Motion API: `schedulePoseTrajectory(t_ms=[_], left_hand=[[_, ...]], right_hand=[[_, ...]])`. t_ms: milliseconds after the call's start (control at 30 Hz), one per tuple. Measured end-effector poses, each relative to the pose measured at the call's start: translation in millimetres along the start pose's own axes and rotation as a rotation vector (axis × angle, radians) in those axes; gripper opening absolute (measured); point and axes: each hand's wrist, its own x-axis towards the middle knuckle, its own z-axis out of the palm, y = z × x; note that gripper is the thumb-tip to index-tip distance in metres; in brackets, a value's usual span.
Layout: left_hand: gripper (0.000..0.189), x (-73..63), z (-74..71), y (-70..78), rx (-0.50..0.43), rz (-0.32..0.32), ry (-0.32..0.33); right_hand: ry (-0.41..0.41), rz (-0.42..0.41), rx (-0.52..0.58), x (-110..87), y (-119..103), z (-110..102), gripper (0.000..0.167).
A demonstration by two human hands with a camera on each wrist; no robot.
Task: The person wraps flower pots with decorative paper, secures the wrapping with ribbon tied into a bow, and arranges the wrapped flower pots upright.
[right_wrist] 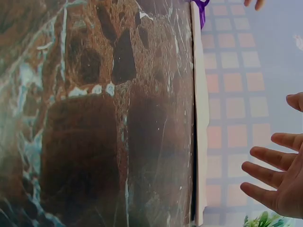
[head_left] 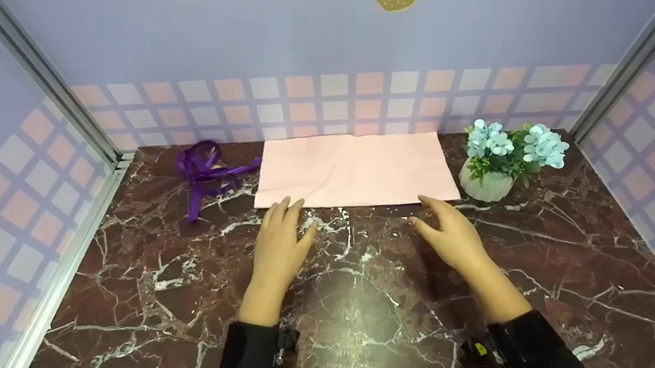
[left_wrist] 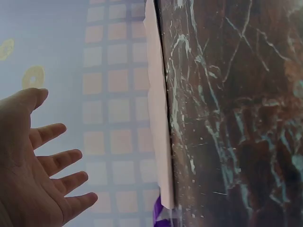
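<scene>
A flat pale pink rectangle (head_left: 356,169), slightly creased like folded cloth or paper, lies along the back of the table. My left hand (head_left: 279,246) is over its near left edge in the head view, fingers extended. By the near right corner is my right hand (head_left: 452,235), thumb spread from the fingers. Both wrist views show the palms with spread fingers, raised above the tabletop and apart from the pink piece (left_wrist: 158,104); the left hand (left_wrist: 35,165) and right hand (right_wrist: 284,165) hold nothing.
A loosely bundled purple ribbon (head_left: 203,175) lies left of the pink piece. To its right stands a pale pot (head_left: 487,183) with blue artificial flowers (head_left: 543,145). Lilac panels with a checked pattern (head_left: 302,111) border the dark marbled table (head_left: 148,321) at the back and sides.
</scene>
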Motion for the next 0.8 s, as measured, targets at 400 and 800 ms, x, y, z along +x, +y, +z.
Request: schedulePoseTrajectory(t_ms=[400,800], left_hand=[[0.045,5.2,13.9,-10.7,-0.17,-0.079,0.098],[0.037,10.2,35.2,-24.7,-0.47,-0.239,0.17]], right_hand=[[0.181,0.099,0.427,5.3,21.3,8.3,0.032],[0.341,0.187,0.737,5.9,47.9,32.7,0.028]])
